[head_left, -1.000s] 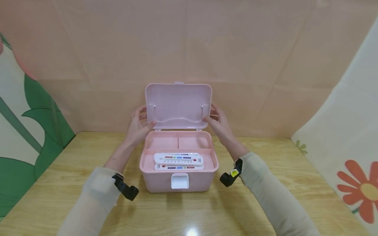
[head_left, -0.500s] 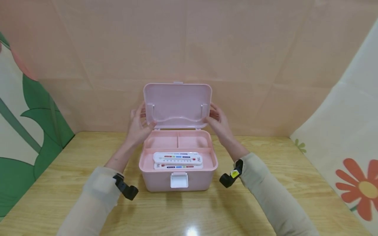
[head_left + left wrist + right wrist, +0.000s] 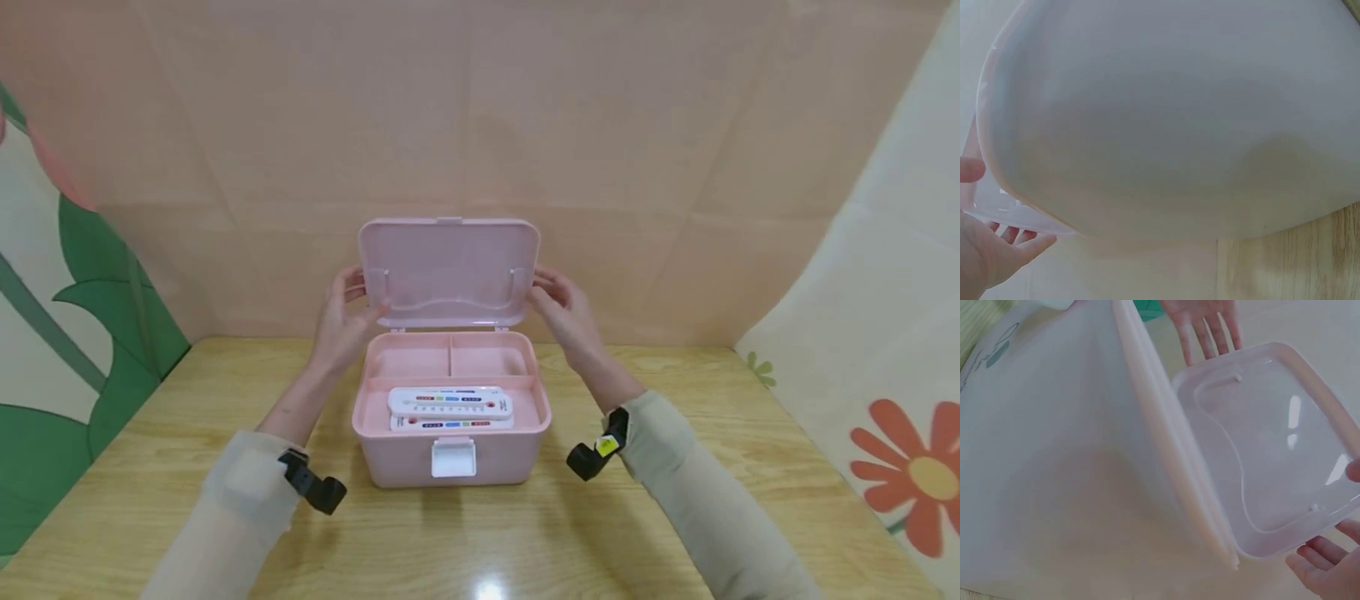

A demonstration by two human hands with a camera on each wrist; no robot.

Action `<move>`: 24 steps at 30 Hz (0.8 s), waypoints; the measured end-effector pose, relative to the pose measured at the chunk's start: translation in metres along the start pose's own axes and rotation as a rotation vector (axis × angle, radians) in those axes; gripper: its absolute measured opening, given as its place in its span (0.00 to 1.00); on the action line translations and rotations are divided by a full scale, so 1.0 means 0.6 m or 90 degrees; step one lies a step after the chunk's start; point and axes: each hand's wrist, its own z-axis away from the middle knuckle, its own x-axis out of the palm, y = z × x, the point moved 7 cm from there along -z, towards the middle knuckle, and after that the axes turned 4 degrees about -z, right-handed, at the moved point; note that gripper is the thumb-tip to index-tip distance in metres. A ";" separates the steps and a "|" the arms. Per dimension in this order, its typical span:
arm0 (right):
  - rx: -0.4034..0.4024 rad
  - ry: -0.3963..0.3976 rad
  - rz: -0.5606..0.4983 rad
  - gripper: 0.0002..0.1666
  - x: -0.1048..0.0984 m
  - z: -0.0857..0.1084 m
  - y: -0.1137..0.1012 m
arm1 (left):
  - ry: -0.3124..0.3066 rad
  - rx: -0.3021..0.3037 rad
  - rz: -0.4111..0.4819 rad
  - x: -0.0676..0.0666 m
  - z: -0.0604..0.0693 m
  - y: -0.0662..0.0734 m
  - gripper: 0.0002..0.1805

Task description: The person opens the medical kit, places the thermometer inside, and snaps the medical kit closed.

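A pink plastic storage box [image 3: 452,458] stands on the table with its lid [image 3: 450,267] raised. In its front compartment lie two white thermometers [image 3: 450,403], one partly over the other. My left hand [image 3: 341,325] is at the lid's left side, fingers behind it and thumb near its lower corner. In the right wrist view, the straight left fingers [image 3: 1216,334] reach the lid's edge. My right hand [image 3: 566,321] is at the lid's right side with loosely extended fingers; its fingertips touch the rim in the right wrist view. The fingers behind the lid are partly hidden.
The box has two rear compartments [image 3: 411,357] and a white front latch [image 3: 453,458]. It sits on a wood-grain table [image 3: 487,533]. A beige cloth [image 3: 637,167] hangs behind, with flower-patterned cloth [image 3: 907,450] at the sides. Black wrist cameras [image 3: 322,492] sit on both wrists.
The lid has tilted slightly forward, its upper edge now a little lower and wider in the head view. Both hands have shifted slightly outward, and the right thumb has slid to the lid's edge.
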 end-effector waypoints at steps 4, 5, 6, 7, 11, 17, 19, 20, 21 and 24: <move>0.004 0.019 -0.023 0.24 0.003 -0.001 -0.006 | 0.013 0.008 -0.011 -0.008 0.005 0.005 0.30; 0.004 0.024 -0.034 0.24 0.003 0.000 -0.008 | 0.017 0.015 -0.018 -0.010 0.006 0.008 0.30; 0.006 0.028 -0.047 0.24 0.005 0.000 -0.010 | 0.021 0.020 -0.029 -0.012 0.007 0.010 0.29; 0.011 0.033 -0.058 0.24 0.006 0.002 -0.011 | 0.025 0.023 -0.040 -0.013 0.008 0.012 0.28; 0.032 0.051 -0.088 0.28 0.006 0.008 -0.018 | 0.047 0.029 -0.076 -0.018 0.013 0.025 0.25; 0.048 0.061 -0.070 0.37 0.004 0.014 -0.029 | 0.092 0.007 -0.125 -0.027 0.011 0.040 0.30; 0.054 0.065 -0.051 0.40 0.003 0.017 -0.031 | 0.103 0.002 -0.142 -0.030 0.011 0.042 0.31; 0.057 0.067 -0.039 0.40 0.003 0.018 -0.033 | 0.108 0.000 -0.149 -0.031 0.012 0.044 0.30; 0.059 0.068 -0.031 0.41 0.002 0.019 -0.034 | 0.115 -0.002 -0.153 -0.032 0.013 0.045 0.30; 0.062 0.068 -0.010 0.43 0.001 0.022 -0.038 | 0.128 -0.006 -0.165 -0.034 0.016 0.048 0.30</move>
